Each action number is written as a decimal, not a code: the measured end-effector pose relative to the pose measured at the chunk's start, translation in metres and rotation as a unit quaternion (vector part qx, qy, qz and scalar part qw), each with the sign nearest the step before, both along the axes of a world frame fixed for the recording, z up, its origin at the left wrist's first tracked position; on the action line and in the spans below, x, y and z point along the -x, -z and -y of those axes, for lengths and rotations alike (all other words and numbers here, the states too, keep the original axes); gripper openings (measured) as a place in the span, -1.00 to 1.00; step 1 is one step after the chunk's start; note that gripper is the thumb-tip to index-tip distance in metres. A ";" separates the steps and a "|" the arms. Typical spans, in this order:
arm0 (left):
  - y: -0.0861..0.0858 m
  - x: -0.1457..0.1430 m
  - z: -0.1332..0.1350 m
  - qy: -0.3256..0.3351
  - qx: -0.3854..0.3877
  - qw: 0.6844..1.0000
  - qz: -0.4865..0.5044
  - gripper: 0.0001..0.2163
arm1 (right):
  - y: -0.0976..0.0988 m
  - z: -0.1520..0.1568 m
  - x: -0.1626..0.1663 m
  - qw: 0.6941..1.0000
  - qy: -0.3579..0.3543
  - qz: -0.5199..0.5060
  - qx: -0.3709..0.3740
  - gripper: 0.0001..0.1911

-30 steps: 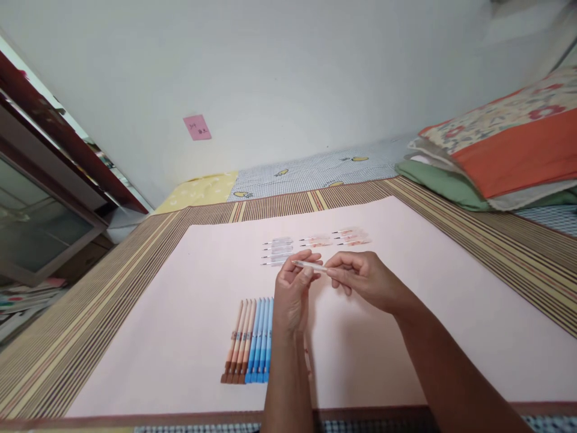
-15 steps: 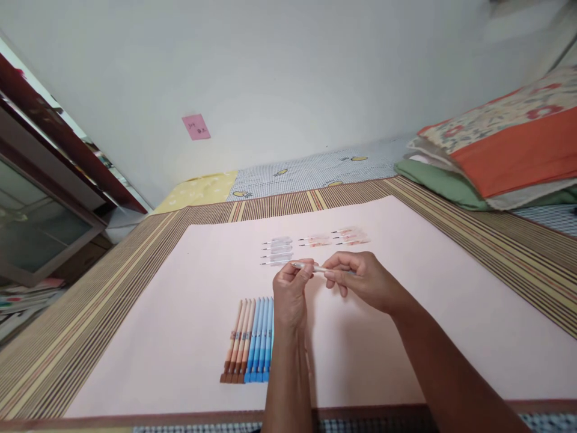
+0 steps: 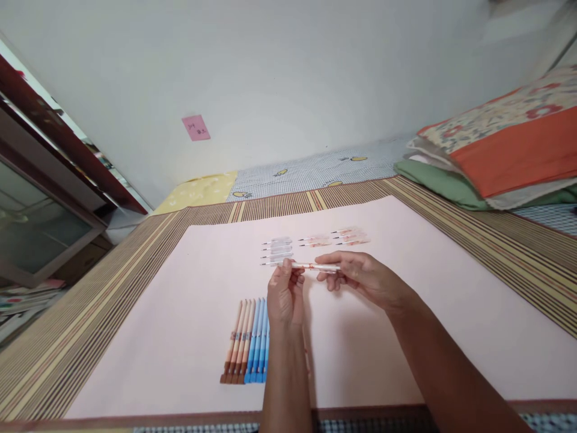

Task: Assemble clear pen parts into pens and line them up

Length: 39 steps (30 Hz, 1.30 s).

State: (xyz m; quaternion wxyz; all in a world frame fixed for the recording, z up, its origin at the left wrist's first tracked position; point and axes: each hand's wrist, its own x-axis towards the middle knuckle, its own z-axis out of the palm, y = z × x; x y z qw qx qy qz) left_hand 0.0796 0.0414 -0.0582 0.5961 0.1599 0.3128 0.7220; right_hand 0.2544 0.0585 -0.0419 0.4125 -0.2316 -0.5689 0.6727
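Observation:
A slim white pen (image 3: 311, 266) with an orange pattern lies level between my hands, above the pink sheet (image 3: 148, 337). My left hand (image 3: 283, 294) pinches its left end between thumb and fingers. At the other end, my right hand (image 3: 360, 273) has its fingers around the pen. Just beyond my left hand is a stack of clear, greyish pen pieces (image 3: 280, 249) with dark pointed tips. Similar pieces with orange marks (image 3: 315, 242) lie to the right of these. Brown-and-cream pens (image 3: 237, 343) and blue pens (image 3: 256, 343) stand side by side in a row, partly hidden by my left forearm.
The pink sheet covers a striped mat (image 3: 99, 300). Folded bedding (image 3: 509, 150) is piled at the right, and a wall (image 3: 288, 78) with a pink note (image 3: 196, 127) rises behind. A glass-panelled door (image 3: 40, 222) is at the left.
The pen has turned so its orange-patterned body shows between my hands. My left hand has shifted slightly left, and my right fingers have changed their hold.

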 end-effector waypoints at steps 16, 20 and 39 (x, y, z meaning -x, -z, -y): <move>0.000 -0.004 0.002 -0.004 -0.045 0.997 -0.064 -0.69 | 0.019 -0.006 -0.002 0.988 -0.117 -0.097 0.010 -0.37; -0.001 -0.005 0.001 -0.019 -0.040 0.997 -0.067 -0.69 | 0.020 -0.007 -0.005 0.986 -0.120 -0.112 0.016 -0.42; 0.002 -0.006 0.002 -0.036 -0.059 0.979 -0.192 -0.79 | 0.008 -0.007 -0.007 0.997 0.017 0.075 0.001 -0.63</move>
